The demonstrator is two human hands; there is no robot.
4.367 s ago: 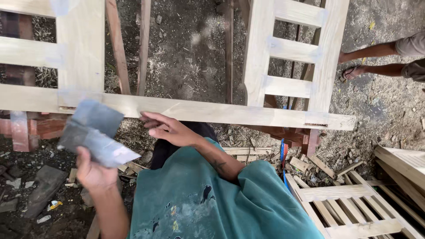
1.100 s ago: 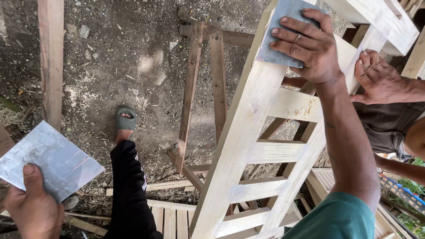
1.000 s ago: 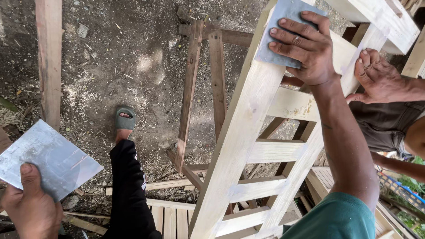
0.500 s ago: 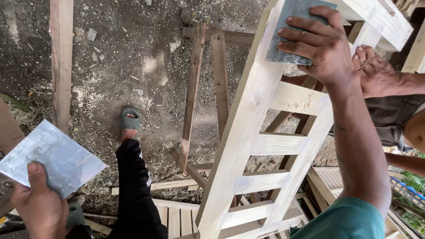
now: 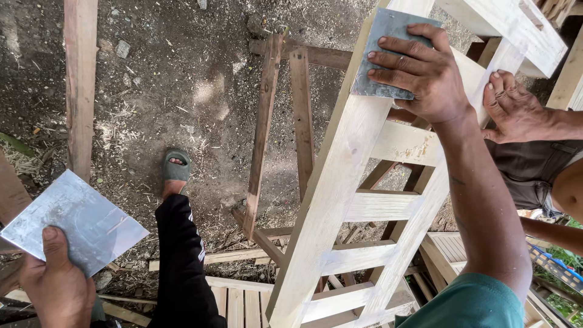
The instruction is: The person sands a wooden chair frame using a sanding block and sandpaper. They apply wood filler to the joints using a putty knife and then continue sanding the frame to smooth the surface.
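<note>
Head view. Right hand [image 5: 428, 76]: fingers spread flat, pressing a grey abrasive sheet [image 5: 379, 48] against the upper rail of a pale wooden slatted frame [image 5: 340, 194]; palm closed over the sheet, not wrapped round the rail. Left hand [image 5: 54, 285]: low left, thumb clamped on a flat grey metal plate [image 5: 70, 218], held clear of the frame. Another person's hand [image 5: 516, 112]: resting on the frame's far rail. Sandalled foot [image 5: 175, 170] on dirt ground [image 5: 164, 73]; dark wooden trestle [image 5: 285, 121] behind the frame.
</note>
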